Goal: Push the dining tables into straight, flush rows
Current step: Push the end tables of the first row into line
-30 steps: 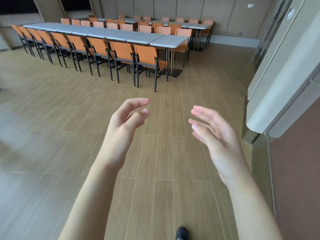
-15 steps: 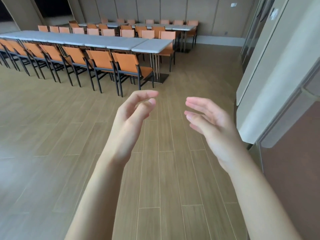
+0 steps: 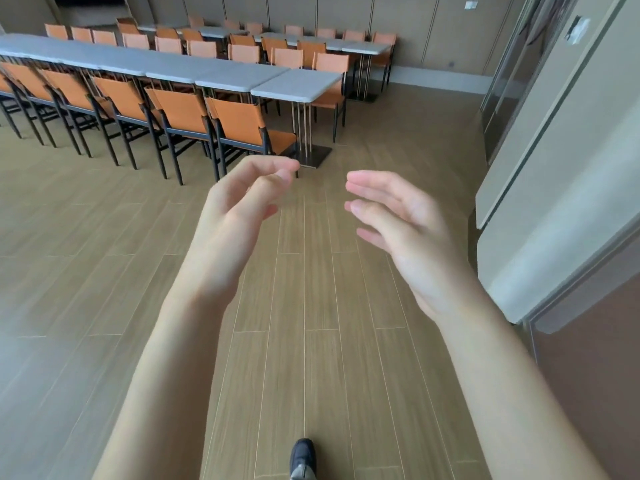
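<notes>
Both the left hand (image 3: 239, 206) and the right hand (image 3: 405, 220) hang loose-fingered and empty over the floor, well short of the end table (image 3: 296, 85), which looks rigid and pedestal-heavy, best pushed at its slab edge.

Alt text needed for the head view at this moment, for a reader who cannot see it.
Two bare hands, the left hand and right hand, are raised empty with relaxed fingers over a wooden floor. Ahead stands a long row of grey dining tables lined with orange chairs, and a second row stands behind it.
</notes>
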Tool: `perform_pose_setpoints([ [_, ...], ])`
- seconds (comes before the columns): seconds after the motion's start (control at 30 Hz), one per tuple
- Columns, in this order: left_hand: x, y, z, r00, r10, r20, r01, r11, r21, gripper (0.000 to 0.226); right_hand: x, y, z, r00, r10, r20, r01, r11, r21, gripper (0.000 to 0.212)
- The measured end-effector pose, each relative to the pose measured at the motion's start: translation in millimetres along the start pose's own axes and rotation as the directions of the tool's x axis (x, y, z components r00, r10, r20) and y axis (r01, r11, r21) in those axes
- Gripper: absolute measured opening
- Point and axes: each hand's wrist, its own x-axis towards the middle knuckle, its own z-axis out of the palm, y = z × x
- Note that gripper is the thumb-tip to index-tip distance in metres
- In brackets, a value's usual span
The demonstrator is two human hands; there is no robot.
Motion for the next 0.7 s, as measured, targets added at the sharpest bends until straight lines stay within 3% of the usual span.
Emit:
perform_pose_setpoints([
  [0.27,159.6,-32.4,-6.1,0.999,0.02,0.035,-0.018,0.999,-0.04,0.025,154.4,10.2,0.2,1.0,0.01,-0.022,-0.011,1.0,-0.027,0.027],
  [0.7,322.8,-99.5,22.9,0.991,-0.006,0.134,0.006,1.0,0.005,0.027,314.7,63.2,-13.4,0.997,0.058,-0.057,-0.06,0.998,-0.028,0.026],
])
